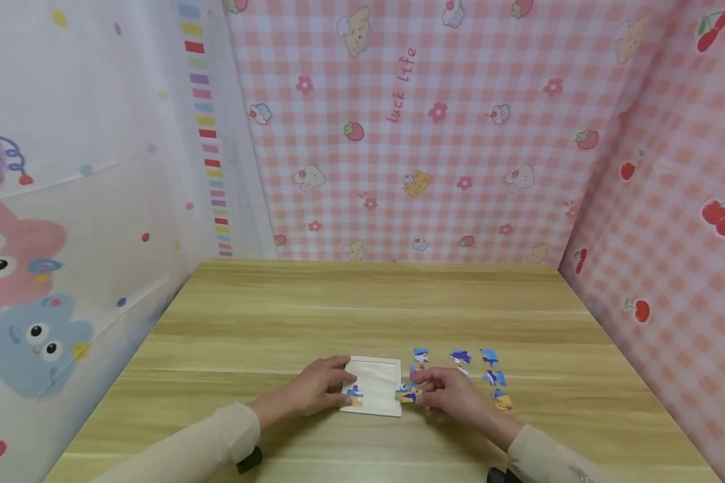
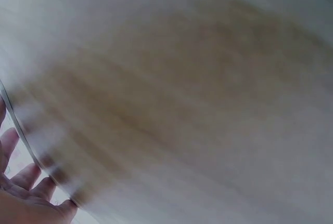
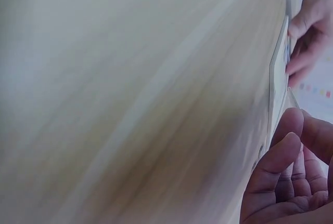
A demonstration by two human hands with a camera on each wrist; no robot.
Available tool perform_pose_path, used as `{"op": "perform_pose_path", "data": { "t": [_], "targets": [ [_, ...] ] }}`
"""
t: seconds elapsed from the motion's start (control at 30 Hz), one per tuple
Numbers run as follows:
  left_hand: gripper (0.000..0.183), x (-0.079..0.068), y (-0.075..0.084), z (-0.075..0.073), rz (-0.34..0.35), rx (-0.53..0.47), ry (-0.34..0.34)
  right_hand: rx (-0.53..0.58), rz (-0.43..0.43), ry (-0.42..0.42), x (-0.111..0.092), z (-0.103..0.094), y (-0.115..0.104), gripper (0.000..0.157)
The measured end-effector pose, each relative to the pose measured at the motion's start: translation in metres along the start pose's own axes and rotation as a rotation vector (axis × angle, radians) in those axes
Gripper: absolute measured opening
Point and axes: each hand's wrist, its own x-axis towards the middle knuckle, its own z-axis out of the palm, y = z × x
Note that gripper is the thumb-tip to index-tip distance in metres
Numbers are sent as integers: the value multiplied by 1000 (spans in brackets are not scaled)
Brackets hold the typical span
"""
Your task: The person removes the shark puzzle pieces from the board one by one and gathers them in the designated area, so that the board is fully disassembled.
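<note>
A shallow white puzzle frame (image 1: 371, 414) lies flat on the table. One puzzle piece (image 1: 355, 396), blue and sandy yellow, sits in its lower left corner. My left hand (image 1: 315, 388) rests at the frame's left side, fingers spread along the edge and thumb near that corner piece; in the left wrist view the fingers (image 2: 44, 185) show at the lower left. Between thumb and fingertips my right hand (image 1: 453, 396) pinches another puzzle piece (image 1: 408, 394), blue and yellow, overlapping the frame's right edge. The right wrist view shows this thumb (image 3: 278, 161) and index finger meeting.
Several loose puzzle pieces lie right of the frame, among them a blue piece (image 1: 489, 356) and a yellow one (image 1: 503, 400); my right hand partly covers some. The wooden table (image 1: 362, 295) ends at a pink checked curtain (image 1: 399, 201) behind and a printed sheet (image 1: 127, 221) at left.
</note>
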Motion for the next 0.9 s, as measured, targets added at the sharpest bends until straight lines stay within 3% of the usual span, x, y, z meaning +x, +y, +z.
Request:
{"op": "perform_pose_path", "data": {
  "t": [0.4,0.73,0.9],
  "targets": [
    [41,1,-4,2,16,-9,11,-42,45,56,-27,-51,20,35],
    [42,1,-4,2,-1,-30,-1,-111,105,115,-33,-67,29,32],
    [42,1,-1,-1,-4,-33,-9,-203,53,134,-32,-72,34,30]
  ]
}}
